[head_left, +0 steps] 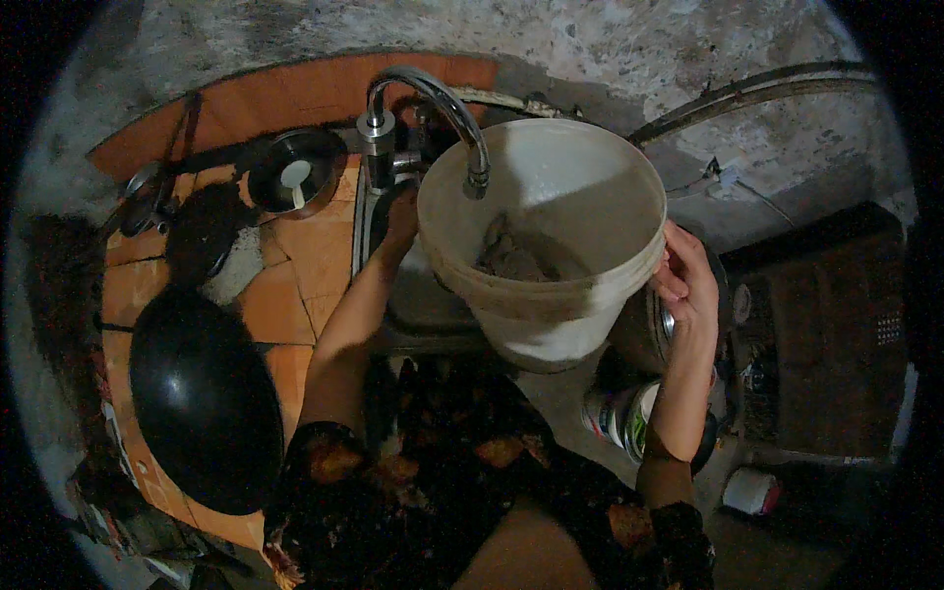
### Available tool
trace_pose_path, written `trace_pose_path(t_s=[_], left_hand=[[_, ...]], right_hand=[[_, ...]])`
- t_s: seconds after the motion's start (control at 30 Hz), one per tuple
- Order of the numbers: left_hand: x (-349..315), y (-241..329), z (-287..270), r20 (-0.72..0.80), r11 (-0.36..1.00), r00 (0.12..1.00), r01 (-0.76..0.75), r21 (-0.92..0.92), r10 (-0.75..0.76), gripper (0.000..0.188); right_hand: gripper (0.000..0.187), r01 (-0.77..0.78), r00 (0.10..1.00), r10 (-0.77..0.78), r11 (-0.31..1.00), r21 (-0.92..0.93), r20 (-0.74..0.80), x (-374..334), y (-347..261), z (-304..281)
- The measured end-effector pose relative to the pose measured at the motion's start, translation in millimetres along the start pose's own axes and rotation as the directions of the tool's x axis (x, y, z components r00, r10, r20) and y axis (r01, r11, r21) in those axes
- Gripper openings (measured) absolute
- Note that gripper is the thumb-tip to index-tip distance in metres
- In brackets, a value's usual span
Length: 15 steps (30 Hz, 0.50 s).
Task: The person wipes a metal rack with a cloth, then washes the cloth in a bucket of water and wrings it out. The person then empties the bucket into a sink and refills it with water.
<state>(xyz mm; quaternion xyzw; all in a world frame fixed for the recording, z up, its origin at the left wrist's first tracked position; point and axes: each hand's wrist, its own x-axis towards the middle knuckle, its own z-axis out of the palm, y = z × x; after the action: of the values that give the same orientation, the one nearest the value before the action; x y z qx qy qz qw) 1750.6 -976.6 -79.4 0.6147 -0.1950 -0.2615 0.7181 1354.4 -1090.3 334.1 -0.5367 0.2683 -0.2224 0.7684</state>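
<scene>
Under faucet (433,108), bucket (560,256), left hand (401,218) half hidden

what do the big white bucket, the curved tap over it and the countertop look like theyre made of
Big white bucket: likely plastic, matt and scuffed, with a moulded rim band. Curved tap: metal, chrome-like, with bright highlights along its bend. Countertop: seemingly orange-brown tiles, dull finish, pale joints between irregular pieces.

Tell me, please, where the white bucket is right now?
In the head view, the white bucket is up centre, under the tap, between the left hand and right hand.
</scene>
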Motion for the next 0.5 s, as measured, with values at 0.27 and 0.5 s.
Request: trace_pose_path(t_s=[0.27, 0.5], left_hand=[[-46, 69, 50, 0.140, 0.818, 0.987, -0.018, 0.575, -0.077, 0.043], [-32, 36, 25, 0.229, 0.508, 0.973, -0.213, 0.834, 0.033, 0.042]], right_hand=[[0.022, -0.030, 0.988, 0.034, 0.999, 0.030, -0.150, -7, -2, 2], [0.018, -0.069, 0.976, 0.061, 0.997, -0.034, -0.209, 6, -4, 10]])
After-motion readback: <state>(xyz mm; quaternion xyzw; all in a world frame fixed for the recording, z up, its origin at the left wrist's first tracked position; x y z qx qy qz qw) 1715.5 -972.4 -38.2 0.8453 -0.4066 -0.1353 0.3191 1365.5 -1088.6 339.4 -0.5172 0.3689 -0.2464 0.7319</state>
